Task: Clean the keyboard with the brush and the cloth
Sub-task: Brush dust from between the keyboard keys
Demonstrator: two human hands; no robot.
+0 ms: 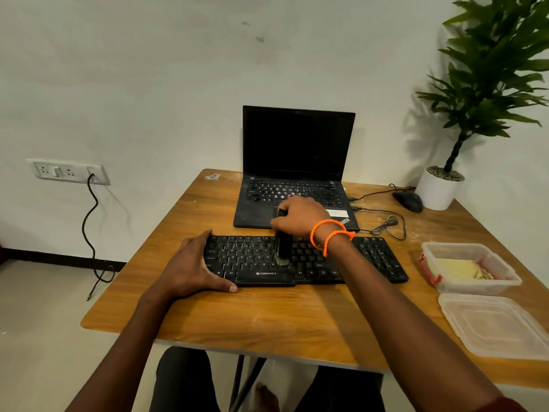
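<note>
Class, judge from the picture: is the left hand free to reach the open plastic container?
Probably not easily: the left hand steadies the keyboard, and the right forearm lies between it and the container.

Both forearms reach forward, bare. The left hand (193, 267) lies low with fingers spread and nearly straight, thumb stretched out toward the right. The right hand (300, 217), farther forward and raised, is curled into a downward-facing grip, knuckles up.
</note>
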